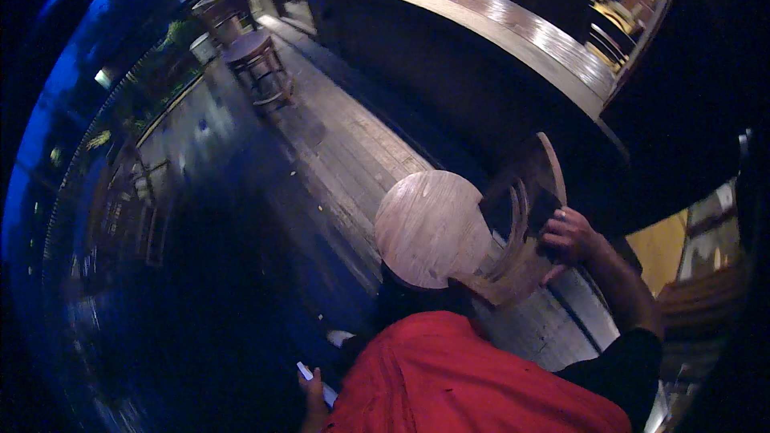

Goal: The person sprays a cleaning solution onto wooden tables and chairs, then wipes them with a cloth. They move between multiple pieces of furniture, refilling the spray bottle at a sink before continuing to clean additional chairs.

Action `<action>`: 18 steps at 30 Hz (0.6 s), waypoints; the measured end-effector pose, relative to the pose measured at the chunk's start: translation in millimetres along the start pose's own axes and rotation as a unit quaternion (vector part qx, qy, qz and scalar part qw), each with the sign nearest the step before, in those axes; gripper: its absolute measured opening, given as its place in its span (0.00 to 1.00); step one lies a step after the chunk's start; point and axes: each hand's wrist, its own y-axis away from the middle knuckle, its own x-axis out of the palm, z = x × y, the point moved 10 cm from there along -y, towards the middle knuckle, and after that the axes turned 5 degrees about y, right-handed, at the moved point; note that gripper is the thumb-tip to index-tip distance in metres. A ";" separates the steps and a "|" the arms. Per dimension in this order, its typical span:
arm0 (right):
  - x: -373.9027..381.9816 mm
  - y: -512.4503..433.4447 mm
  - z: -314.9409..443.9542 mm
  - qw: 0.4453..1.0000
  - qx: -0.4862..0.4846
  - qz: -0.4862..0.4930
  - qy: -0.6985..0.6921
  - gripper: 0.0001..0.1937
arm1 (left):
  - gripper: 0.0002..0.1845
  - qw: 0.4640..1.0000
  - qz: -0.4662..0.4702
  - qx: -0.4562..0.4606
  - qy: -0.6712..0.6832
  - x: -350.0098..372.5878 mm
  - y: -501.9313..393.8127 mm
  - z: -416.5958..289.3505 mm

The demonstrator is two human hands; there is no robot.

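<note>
Before me stands a wooden bar stool with a round, light wood seat point(433, 228) and a curved backrest point(552, 168). My right hand point(566, 239) grips the chair's back on its right side, the fingers bent over the wood. Low in the picture, beside my red top, my left hand point(314, 382) holds a slim white object point(305, 371); its kind cannot be told, and part of it is hidden by the hand and my clothing.
A long wooden counter point(481, 6) with a dark front runs along the upper right. Another bar stool point(249, 48) stands on the plank deck point(361, 138) farther off. Dim chairs point(150, 210) are at the left, near a railing and plants.
</note>
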 end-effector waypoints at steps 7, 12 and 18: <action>-10.1 -21.4 94.7 0.968 0.241 -0.073 0.014 0.37 | 0.30 0.956 0.148 0.179 -0.181 61.5 -228.4 -117.2; 4.8 -72.8 142.9 0.924 0.380 -0.008 0.028 0.37 | 0.30 0.928 0.259 0.177 -0.202 154.7 -355.8 -218.6; 19.0 -133.1 166.8 0.855 0.514 0.074 0.006 0.38 | 0.30 0.792 0.367 0.390 -0.292 349.6 -353.7 -418.9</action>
